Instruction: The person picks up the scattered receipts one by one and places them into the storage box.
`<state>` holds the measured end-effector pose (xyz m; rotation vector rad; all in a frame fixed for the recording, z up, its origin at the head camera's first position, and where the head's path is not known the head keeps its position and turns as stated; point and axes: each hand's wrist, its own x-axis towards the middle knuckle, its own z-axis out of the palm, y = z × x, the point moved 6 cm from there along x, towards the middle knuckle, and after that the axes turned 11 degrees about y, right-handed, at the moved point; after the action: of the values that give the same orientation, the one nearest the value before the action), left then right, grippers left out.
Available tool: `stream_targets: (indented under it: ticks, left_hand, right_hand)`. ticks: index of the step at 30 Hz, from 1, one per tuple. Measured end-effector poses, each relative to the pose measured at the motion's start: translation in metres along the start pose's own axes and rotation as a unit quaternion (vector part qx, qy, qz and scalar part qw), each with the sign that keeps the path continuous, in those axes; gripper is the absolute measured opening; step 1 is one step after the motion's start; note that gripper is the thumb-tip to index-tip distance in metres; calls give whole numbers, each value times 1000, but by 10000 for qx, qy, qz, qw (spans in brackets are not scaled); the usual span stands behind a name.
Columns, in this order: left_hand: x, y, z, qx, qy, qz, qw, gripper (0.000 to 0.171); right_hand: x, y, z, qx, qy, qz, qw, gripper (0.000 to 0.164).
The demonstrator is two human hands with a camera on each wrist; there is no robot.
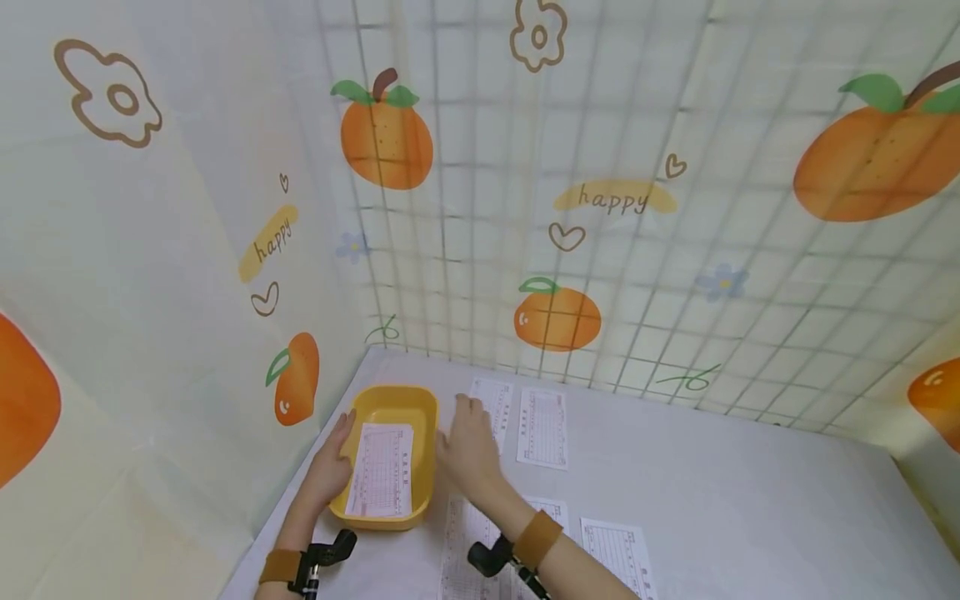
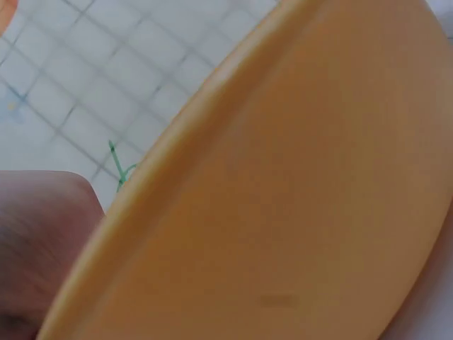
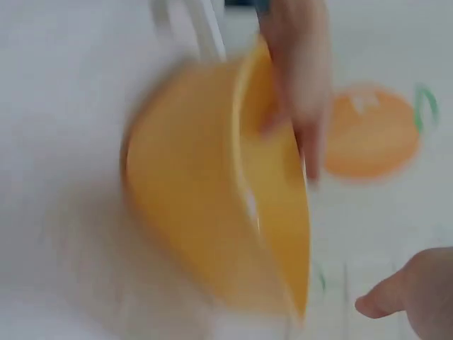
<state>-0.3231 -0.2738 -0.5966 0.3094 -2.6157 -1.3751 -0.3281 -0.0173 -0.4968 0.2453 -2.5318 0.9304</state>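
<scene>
A yellow plastic basin (image 1: 384,527) stands at the left of the table with a pinkish printed form slip (image 1: 382,471) lying inside. My left hand (image 1: 330,462) grips its left rim, thumb over the inner side, as the right wrist view also shows. In the left wrist view the basin's outer wall (image 2: 283,184) fills most of the picture. Just right of the basin is my right hand (image 1: 471,450), fingers loosely bent and no paper seen in them. It partly covers a white form slip (image 1: 491,392); another slip (image 1: 543,427) lies to its right.
Several more printed slips lie nearer the front, among them one (image 1: 467,546) partly behind the right forearm and one (image 1: 618,550) further right. A wire grid (image 1: 480,250) behind fruit-print sheeting stands at the back; a printed sheet wall (image 1: 187,333) rises on the left.
</scene>
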Motion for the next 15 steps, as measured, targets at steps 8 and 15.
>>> stream_targets:
  ticks: [8,15]
  left_hand:
    - [0,9,0,544,15,330,9980,84]
    - [-1,10,3,756,29,353,9965,82]
  right_hand:
    - [-2,134,-107,-1039,-267,1378,9846,73]
    - [-71,208,-156,-1485,-1158,2332,9540,81]
